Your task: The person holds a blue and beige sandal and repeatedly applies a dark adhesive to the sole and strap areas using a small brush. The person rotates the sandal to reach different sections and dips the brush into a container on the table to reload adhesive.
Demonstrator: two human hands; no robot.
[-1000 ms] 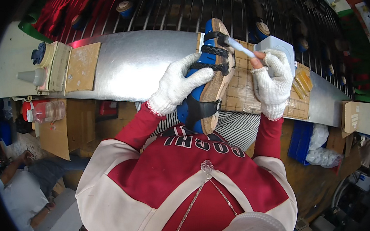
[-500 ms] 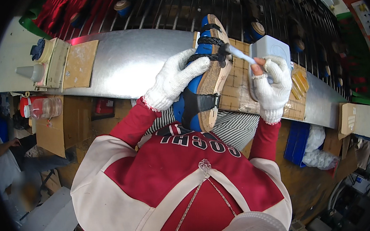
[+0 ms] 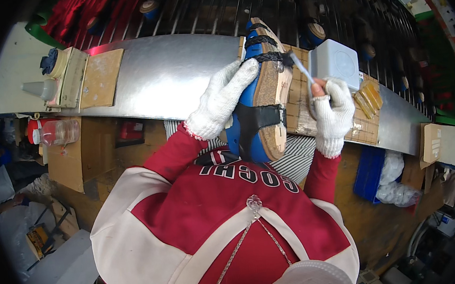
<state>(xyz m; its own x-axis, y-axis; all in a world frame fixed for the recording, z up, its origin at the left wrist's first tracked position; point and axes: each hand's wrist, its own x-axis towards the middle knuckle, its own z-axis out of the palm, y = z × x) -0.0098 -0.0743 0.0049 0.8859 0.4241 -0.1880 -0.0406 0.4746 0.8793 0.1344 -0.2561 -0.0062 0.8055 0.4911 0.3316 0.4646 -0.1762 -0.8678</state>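
Observation:
In my gloved left hand (image 3: 223,96) is a strapped sandal (image 3: 270,87) built on a blue shoe last (image 3: 233,136). It is tipped on its side, toe end away from me, its cork edge and pale underside turned to the right. Black straps, some braided, wrap over its edge onto the underside. My gloved right hand (image 3: 335,111), bare fingertips showing, pinches the light handle of a small brush (image 3: 302,69). The dark bristles meet the sandal's edge by a braided strap; whether they press on it, I cannot tell.
Beyond the metal bench (image 3: 161,74) runs a rack of bars (image 3: 209,12) carrying more shoes on lasts. A white plastic container (image 3: 335,63) and a yellow translucent block (image 3: 367,100) sit on a cardboard sheet (image 3: 359,132) at right. A clear jar (image 3: 59,132) stands at left.
The sandal has rolled so more of its underside shows. The brush and my right hand have shifted, bristles moving slightly right and farther away. A person at far left has moved mostly out of sight.

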